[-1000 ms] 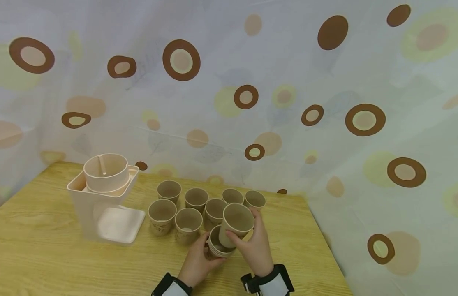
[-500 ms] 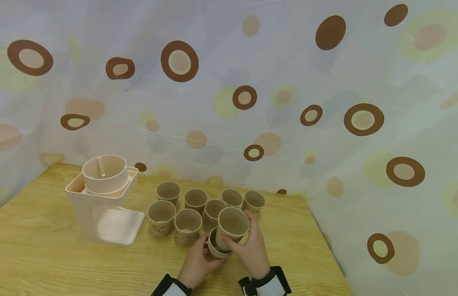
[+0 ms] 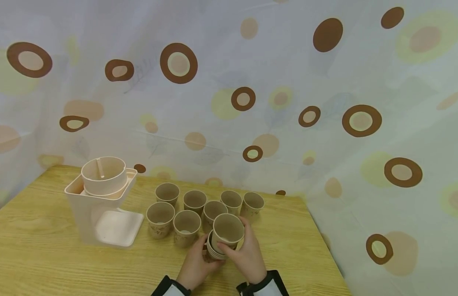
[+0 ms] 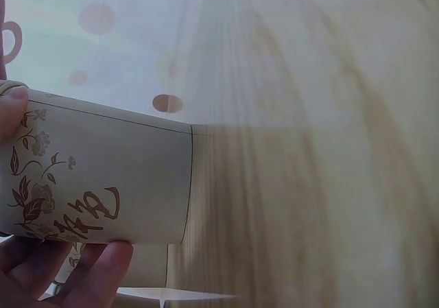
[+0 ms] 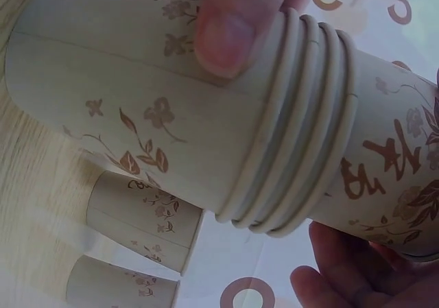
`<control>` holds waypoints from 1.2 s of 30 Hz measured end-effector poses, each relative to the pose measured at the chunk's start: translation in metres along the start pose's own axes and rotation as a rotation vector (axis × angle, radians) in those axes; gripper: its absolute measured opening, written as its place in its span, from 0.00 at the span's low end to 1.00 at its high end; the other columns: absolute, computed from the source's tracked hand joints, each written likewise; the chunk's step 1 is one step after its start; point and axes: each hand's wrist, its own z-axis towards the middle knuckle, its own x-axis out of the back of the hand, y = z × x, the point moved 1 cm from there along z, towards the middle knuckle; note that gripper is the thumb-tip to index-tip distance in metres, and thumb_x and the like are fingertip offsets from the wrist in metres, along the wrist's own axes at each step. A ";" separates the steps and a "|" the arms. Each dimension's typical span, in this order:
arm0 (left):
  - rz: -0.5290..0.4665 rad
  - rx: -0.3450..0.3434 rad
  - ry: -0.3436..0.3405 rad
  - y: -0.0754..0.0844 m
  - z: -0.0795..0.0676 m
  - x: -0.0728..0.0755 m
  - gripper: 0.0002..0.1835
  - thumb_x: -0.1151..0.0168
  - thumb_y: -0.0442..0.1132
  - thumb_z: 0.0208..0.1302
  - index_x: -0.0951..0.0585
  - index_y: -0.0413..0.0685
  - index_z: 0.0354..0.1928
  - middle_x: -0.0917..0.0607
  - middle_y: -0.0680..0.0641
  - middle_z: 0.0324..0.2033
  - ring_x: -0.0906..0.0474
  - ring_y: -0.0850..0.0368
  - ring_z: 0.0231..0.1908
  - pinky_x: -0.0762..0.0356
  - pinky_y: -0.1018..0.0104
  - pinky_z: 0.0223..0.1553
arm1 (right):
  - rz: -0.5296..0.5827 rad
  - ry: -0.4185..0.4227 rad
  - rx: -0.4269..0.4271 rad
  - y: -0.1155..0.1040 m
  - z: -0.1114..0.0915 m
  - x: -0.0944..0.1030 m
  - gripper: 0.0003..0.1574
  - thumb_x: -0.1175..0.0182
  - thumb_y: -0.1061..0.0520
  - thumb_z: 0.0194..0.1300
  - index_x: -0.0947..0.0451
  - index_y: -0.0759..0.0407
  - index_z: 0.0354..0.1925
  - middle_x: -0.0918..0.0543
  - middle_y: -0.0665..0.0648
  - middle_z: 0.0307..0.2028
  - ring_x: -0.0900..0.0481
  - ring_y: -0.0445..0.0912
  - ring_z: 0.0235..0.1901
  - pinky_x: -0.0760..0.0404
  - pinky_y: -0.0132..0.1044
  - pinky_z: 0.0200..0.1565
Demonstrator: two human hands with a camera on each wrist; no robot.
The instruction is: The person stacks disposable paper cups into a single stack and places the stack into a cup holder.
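In the head view my left hand [image 3: 196, 263] grips a tilted stack of nested beige paper cups [image 3: 213, 252] from the left. My right hand [image 3: 247, 255] holds one more paper cup [image 3: 227, 230], its base partly inside the mouth of the stack. The right wrist view shows the stack [image 5: 137, 95] with several rims close together, and the single cup [image 5: 384, 136] entering it. The left thumb [image 5: 226, 40] presses on the stack's side. Brown flowers and lettering decorate the cups. In the left wrist view, fingers [image 4: 103, 274] support a printed cup [image 4: 137, 164] from below.
Several upright paper cups [image 3: 186, 225] stand grouped just behind the hands. Left of them is a white plastic container [image 3: 81, 209] with a round beige insert [image 3: 105, 176] on top and a flat base plate [image 3: 119, 227]. A dotted curtain [image 3: 214, 119] hangs behind the wooden table [image 3: 66, 267].
My right hand has moved down and left, bringing its cup deeper into the stack's mouth. The left hand stays nearly in place around the stack; the standing cups have not moved.
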 end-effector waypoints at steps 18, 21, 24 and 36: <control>0.015 -0.001 0.007 0.000 0.000 0.000 0.38 0.27 0.43 0.45 0.30 0.33 0.58 0.21 0.34 0.51 0.23 0.42 0.46 0.19 0.52 0.42 | -0.024 0.003 -0.001 0.004 -0.005 -0.007 0.49 0.31 0.48 0.51 0.40 0.71 0.62 0.25 0.70 0.55 0.27 0.60 0.54 0.28 0.61 0.54; 0.014 -0.002 0.008 0.000 0.000 0.000 0.38 0.27 0.43 0.45 0.30 0.33 0.58 0.21 0.34 0.51 0.23 0.42 0.46 0.19 0.52 0.42 | -0.013 0.016 0.020 0.008 -0.006 -0.009 0.47 0.31 0.48 0.51 0.38 0.70 0.61 0.24 0.68 0.54 0.26 0.58 0.53 0.27 0.60 0.53; 0.018 -0.011 0.014 -0.001 0.000 0.000 0.38 0.27 0.43 0.45 0.29 0.33 0.58 0.21 0.34 0.51 0.23 0.43 0.46 0.18 0.53 0.42 | -0.012 0.033 0.032 0.012 -0.007 -0.011 0.46 0.31 0.48 0.50 0.36 0.70 0.60 0.23 0.66 0.52 0.25 0.56 0.51 0.27 0.58 0.52; 0.040 -0.012 0.036 -0.003 0.000 -0.002 0.37 0.27 0.43 0.44 0.28 0.33 0.56 0.20 0.35 0.50 0.22 0.45 0.45 0.18 0.54 0.41 | -0.083 0.049 0.002 0.018 -0.011 -0.016 0.49 0.30 0.48 0.49 0.36 0.74 0.60 0.25 0.71 0.54 0.29 0.62 0.53 0.29 0.63 0.52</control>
